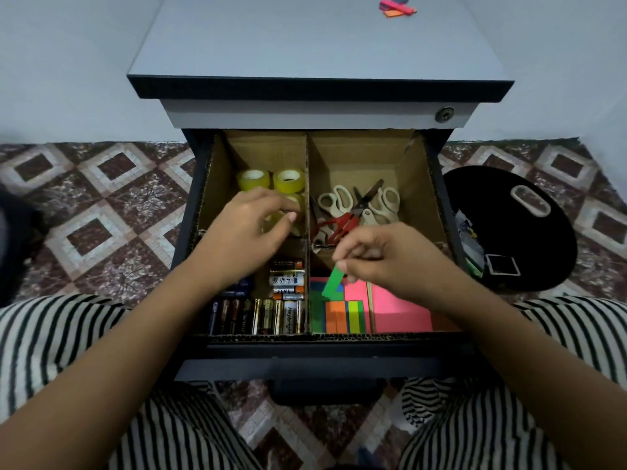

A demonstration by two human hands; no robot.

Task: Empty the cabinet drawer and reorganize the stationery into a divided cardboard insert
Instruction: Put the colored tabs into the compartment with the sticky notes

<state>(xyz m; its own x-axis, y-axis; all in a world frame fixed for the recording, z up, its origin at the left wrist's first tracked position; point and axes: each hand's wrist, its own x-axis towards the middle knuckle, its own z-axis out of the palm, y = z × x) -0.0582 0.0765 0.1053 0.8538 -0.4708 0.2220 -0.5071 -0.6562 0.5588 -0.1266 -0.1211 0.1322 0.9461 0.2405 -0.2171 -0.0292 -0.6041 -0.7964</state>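
Above the sticky notes, the right grip pinches a green strip.

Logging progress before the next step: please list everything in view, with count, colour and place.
cabinet: one, grey top, drawer open
cardboard insert: one, brown, four compartments, in the drawer
tape rolls: at least three, yellow, back-left compartment
scissors: three, two white-handled, one red-handled, back-right compartment
batteries: many, mixed colours, front-left compartment
sticky notes: several pads, pink, orange, green, yellow, front-right compartment
green strip: one, above the sticky notes
paper flags: a few, pink, orange, blue, on the cabinet top
black tray: one, round, on the floor right of the drawer, holding small items
left hand: grip on one of the tape rolls
right hand: pinches the green strip
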